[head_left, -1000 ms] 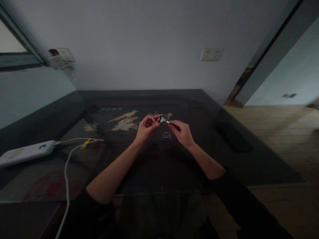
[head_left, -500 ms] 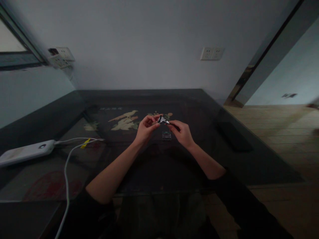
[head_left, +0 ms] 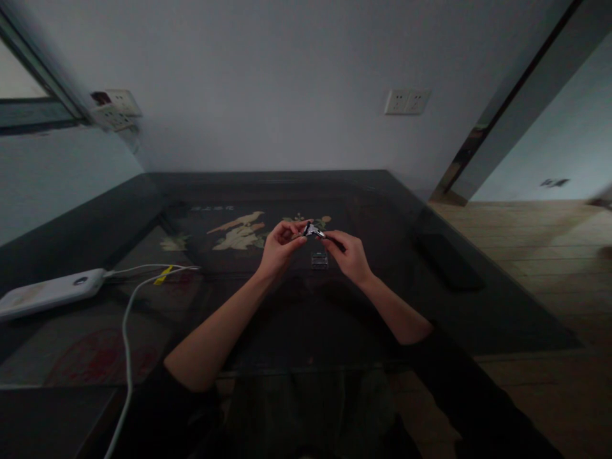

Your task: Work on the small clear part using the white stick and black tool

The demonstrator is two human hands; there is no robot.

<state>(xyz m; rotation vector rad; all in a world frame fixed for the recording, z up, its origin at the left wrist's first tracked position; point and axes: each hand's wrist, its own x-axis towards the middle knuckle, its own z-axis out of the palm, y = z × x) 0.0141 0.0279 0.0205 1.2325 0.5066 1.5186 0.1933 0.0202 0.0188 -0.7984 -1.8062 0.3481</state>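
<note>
Silver metal catches a little light between the fingertips of the two hands, where a small jointed-looking piece [head_left: 315,231] with a dark strip at one end is held up above the glossy black tabletop [head_left: 296,312]; it is too small to tell exactly what it is. The left hand [head_left: 277,250] pinches the dark-strip end, thumb nearly meeting the forefinger, the other fingers loosely curled. The right hand [head_left: 352,254] is drawn into a similar narrow pinch, thumb and forefinger closed on the opposite end, remaining fingers folded towards the palm. Just beside the right hand's fingertips, on the side towards the left hand, a small clear rectangular case [head_left: 319,261] lies on the table; its contents cannot be made out. Beyond the left hand and to its left, a pale bird design [head_left: 239,233] decorates the table surface. Well to the left of that hand lies a long white device [head_left: 52,293], with a white cable [head_left: 127,344] bearing a yellow tag [head_left: 163,275] near it. Right of the right hand, well apart, rests a flat black slab [head_left: 449,262]. Far beyond the right hand, a double wall socket [head_left: 407,102] sits on the wall [head_left: 268,95].
</note>
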